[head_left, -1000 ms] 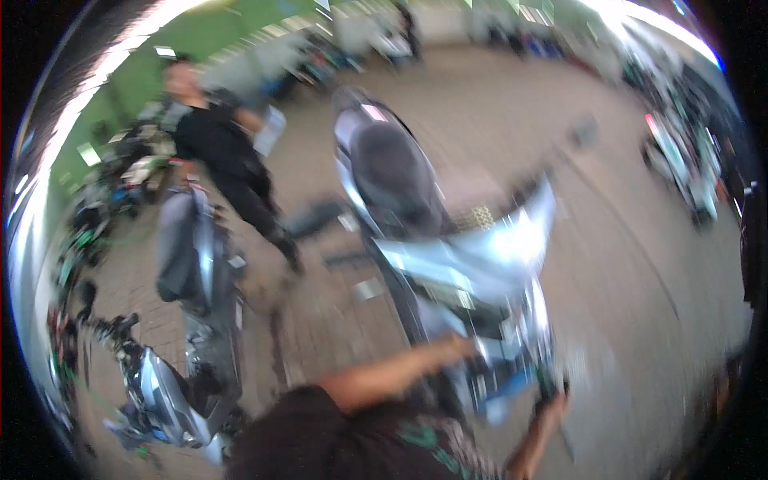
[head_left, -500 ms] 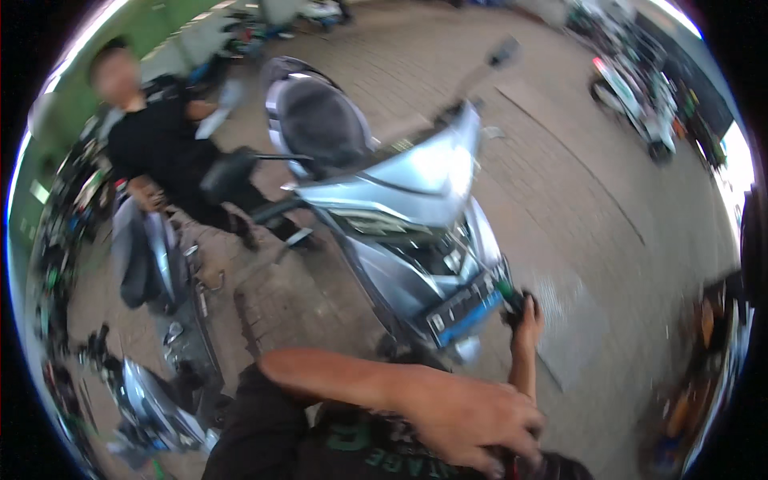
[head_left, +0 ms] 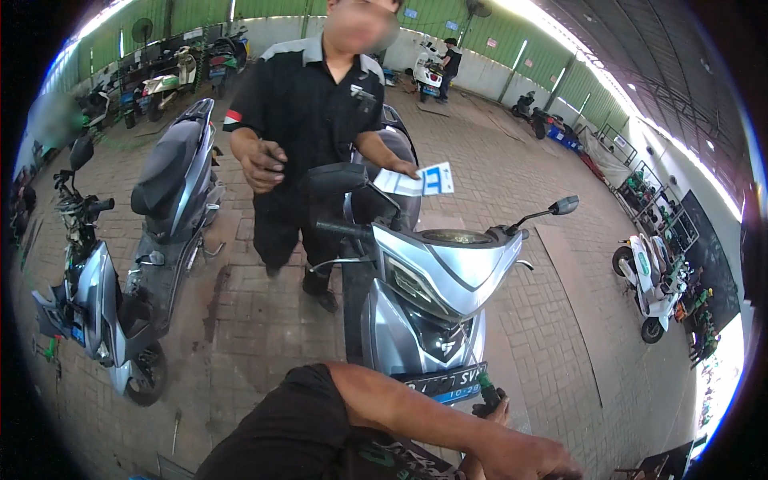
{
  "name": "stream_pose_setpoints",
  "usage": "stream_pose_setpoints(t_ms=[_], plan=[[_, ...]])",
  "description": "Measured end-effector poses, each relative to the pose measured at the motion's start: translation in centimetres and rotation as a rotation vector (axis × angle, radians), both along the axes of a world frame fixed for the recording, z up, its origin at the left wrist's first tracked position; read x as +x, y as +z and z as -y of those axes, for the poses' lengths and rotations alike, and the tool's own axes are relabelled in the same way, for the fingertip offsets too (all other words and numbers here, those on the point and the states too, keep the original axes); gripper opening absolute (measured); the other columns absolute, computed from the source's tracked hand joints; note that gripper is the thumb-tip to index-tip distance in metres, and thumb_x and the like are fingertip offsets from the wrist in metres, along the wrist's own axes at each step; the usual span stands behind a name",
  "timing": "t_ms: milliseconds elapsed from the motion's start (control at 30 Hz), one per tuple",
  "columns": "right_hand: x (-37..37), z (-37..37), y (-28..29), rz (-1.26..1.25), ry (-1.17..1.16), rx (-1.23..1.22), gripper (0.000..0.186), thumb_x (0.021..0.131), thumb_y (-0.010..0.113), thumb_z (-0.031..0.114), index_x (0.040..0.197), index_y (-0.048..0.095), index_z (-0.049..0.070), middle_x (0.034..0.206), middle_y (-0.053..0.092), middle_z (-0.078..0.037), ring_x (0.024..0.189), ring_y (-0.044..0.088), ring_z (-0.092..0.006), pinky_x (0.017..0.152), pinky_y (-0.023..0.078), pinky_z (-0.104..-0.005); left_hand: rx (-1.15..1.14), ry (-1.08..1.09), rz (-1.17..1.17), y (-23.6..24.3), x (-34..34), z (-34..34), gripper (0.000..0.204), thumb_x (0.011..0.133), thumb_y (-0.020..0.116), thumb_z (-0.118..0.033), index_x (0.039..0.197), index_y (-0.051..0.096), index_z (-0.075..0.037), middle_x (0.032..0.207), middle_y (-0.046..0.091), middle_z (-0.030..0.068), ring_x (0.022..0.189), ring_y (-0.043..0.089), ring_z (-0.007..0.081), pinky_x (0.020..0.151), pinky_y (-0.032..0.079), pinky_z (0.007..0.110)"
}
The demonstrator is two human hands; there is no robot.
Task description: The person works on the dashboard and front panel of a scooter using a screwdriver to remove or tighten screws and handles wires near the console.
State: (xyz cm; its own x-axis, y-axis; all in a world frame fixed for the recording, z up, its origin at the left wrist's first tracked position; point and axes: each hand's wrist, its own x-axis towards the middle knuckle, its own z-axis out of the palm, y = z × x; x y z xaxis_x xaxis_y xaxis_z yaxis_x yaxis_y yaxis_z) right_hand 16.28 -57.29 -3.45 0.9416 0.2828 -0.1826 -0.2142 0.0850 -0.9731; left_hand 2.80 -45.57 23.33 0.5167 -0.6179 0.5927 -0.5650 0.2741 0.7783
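A silver-blue scooter [head_left: 448, 268] stands facing me, its front panel and number plate [head_left: 448, 382] close by. My right hand [head_left: 498, 413] is closed around a screwdriver with a green and black handle [head_left: 486, 389]; its thin shaft points up toward the front panel. Whether the tip touches the panel, I cannot tell. Across my right forearm reaches my left arm, with my left hand [head_left: 532, 458] at the lower edge, right of the screwdriver. Its fingers are blurred and partly cut off, so what they hold, if anything, is hidden.
A co-worker [head_left: 320, 120] in a black and grey shirt stands beside the scooter, holding a white and blue paper [head_left: 436, 179]. Left is another scooter [head_left: 164, 200]. A white scooter [head_left: 652, 280] is parked at right. Brick paving [head_left: 552, 320] covers the floor.
My view has tilted up and turned, bringing the co-worker and the far workshop into sight. The screwdriver stays in my right hand by the number plate; my left hand now sits lower in view.
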Motion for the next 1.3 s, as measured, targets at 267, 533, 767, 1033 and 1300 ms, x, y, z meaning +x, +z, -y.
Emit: stream_pose_setpoints(t_ms=[267,533,767,1033,1300], plan=[[0.6,-0.3,-1.9,0.33,-0.129,-0.008,0.041,0.091,0.038,0.03,0.119,0.043,0.001,0.088,0.061,-0.014,0.068,0.059,-0.0192,0.05,0.048,-0.0299,-0.466,0.353,-0.517,-4.9,-1.4,-5.8,0.026,0.085,0.055,-0.013,0.108,0.051,-0.003,0.099,0.054,0.0041,0.092,0.053,0.0145,0.083,0.043,0.031],[-1.0,-1.0,-3.8,0.22,-0.3,0.095,0.032,0.092,0.037,0.02,0.116,0.046,0.001,0.09,0.059,-0.013,0.069,0.06,-0.0195,0.051,0.049,-0.029,-1.107,0.707,-0.423,-12.2,-5.2,-14.7,0.022,0.087,0.053,-0.02,0.104,0.053,-0.006,0.091,0.056,0.0056,0.079,0.057,0.0152,0.066,0.048,0.03],[-3.8,-1.6,-1.9,0.165,-0.279,0.081,0.036,0.089,0.043,0.014,0.122,0.041,0.002,0.111,0.052,-0.013,0.084,0.058,-0.0203,0.058,0.05,-0.0284,-1.131,0.806,-0.459,-13.9,-6.4,-16.0,0.028,0.085,0.055,-0.023,0.108,0.052,-0.007,0.091,0.054,0.0034,0.078,0.051,0.0172,0.063,0.042,0.031],[-3.4,-0.8,-1.1,-0.069,-0.122,0.003,0.039,0.086,0.044,0.008,0.124,0.039,0.001,0.109,0.051,-0.014,0.083,0.056,-0.0205,0.064,0.048,-0.031,-1.261,0.787,-0.399,-12.3,-6.7,-17.3,0.032,0.084,0.055,-0.023,0.11,0.051,-0.006,0.092,0.056,0.0052,0.075,0.054,0.0175,0.059,0.045,0.03],[-3.9,-1.6,-0.1,-0.041,-0.116,0.007,0.038,0.087,0.042,0.013,0.123,0.04,0.002,0.108,0.053,-0.016,0.081,0.059,-0.023,0.054,0.049,-0.0292,-1.061,0.805,-1.069,-21.6,-3.7,-14.5,0.028,0.081,0.059,-0.025,0.104,0.056,-0.01,0.089,0.061,0.0047,0.072,0.056,0.0155,0.061,0.046,0.029]])
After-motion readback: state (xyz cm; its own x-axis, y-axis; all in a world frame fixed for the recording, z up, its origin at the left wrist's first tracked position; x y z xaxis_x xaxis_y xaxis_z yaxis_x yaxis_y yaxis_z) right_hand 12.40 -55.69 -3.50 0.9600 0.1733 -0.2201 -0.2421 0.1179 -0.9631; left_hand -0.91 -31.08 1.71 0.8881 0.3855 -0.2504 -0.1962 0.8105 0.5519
